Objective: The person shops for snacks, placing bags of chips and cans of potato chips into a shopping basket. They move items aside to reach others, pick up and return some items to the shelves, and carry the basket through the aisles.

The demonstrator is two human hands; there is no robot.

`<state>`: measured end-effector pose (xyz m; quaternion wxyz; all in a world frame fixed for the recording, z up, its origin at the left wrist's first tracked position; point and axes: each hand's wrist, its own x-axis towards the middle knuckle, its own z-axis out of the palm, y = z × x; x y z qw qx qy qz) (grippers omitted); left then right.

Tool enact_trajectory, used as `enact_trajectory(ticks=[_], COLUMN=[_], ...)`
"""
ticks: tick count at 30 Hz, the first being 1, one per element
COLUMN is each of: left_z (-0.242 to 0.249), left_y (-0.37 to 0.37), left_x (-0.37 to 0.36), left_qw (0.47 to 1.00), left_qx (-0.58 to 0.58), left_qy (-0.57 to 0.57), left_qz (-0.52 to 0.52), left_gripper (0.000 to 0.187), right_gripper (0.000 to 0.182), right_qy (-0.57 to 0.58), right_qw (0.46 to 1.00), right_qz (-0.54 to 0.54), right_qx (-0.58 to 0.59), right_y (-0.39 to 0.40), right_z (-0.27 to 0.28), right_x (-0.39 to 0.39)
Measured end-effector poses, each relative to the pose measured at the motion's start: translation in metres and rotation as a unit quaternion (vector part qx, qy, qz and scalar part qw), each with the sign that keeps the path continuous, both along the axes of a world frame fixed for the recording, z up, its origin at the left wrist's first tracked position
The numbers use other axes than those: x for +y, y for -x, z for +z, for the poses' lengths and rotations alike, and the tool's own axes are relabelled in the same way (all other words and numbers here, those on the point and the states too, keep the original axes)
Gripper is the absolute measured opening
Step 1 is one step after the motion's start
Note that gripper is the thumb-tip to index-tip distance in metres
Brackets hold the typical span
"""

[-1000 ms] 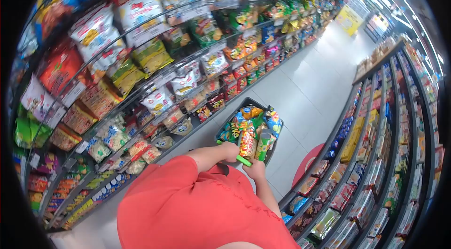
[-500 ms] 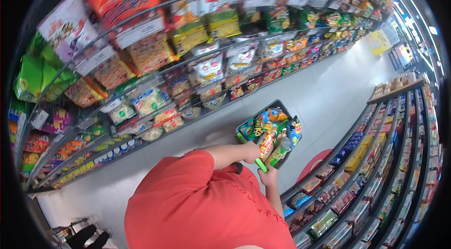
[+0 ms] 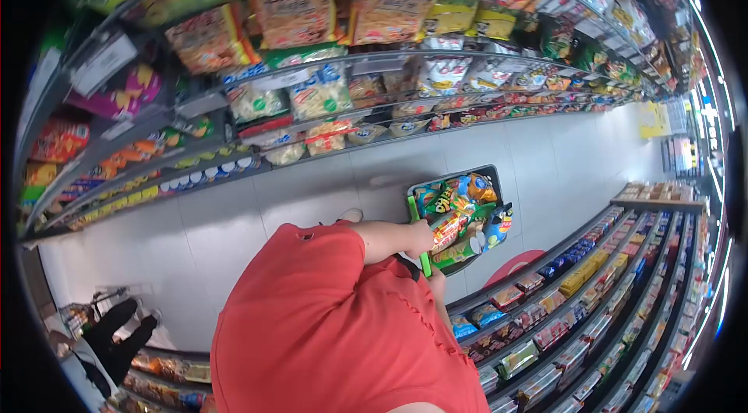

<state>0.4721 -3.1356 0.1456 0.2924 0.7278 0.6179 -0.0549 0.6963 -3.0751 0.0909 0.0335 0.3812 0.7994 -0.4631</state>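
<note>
A dark shopping cart basket with a green handle stands in front of my body. My left hand is closed around the middle of the handle. My right hand grips near the handle's other end, its fingers partly hidden. Inside the basket are several snack bags: a red and yellow bag, an orange and blue bag and a blue bag by the rim. A green canister lies on its side close to my right hand.
Long shelves of bagged snacks run along the left. Lower shelves of boxed goods line the right. Pale tiled floor lies between them. At lower left another person in dark trousers is near a cart.
My view has turned, so the left shelves appear shifted to the right. More of the green handle shows above my left hand. More of the person at lower left has come into sight.
</note>
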Motion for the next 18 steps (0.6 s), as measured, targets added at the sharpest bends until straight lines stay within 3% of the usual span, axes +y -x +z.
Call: enact_trajectory(ticks=[9, 13, 16, 18], left_z=[0.029, 0.045, 0.057, 0.055], left_y=[0.003, -0.015, -0.033, -0.048], left_x=[-0.063, -0.102, -0.151, -0.177], left_qw=[0.999, 0.999, 0.997, 0.997], left_qx=[0.012, 0.0, -0.001, 0.012], left_qy=[-0.034, -0.024, -0.017, -0.015], left_qz=[0.016, 0.044, 0.069, 0.08], left_gripper=[0.021, 0.022, 0.023, 0.024], right_gripper=[0.029, 0.027, 0.026, 0.025], right_qy=[-0.01, 0.028, -0.023, -0.124], right_qw=[0.995, 0.995, 0.996, 0.988], right_qz=[0.049, -0.008, 0.037, 0.038], right_qx=[0.083, 0.098, 0.084, 0.085], right_y=[0.004, -0.009, -0.027, -0.036], right_z=[0.012, 0.04, 0.043, 0.048], right_x=[-0.056, -0.096, -0.132, -0.162])
